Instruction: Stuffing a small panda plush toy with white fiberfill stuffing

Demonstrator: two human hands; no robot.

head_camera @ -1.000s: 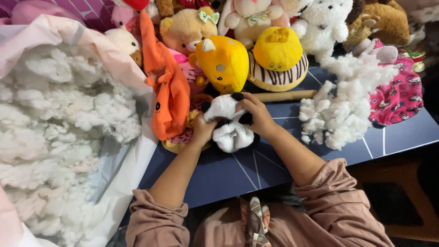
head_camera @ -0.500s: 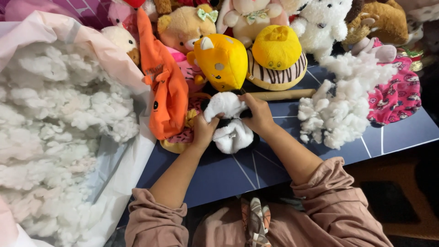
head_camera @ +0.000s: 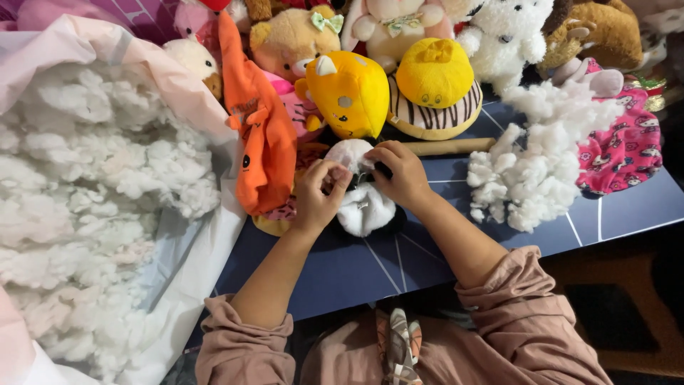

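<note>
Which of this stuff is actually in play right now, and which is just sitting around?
In play: left hand, right hand, white plush, stuffing pile.
Lying about: orange plush, yellow plush, striped plush, stuffing bag, stick.

The person wears a dusty-pink, loose top whose long sleeves are pushed up in soft bunched folds above the elbows, leaving both forearms bare. At the chest hangs a small patterned piece of cloth, possibly a scarf.
</note>
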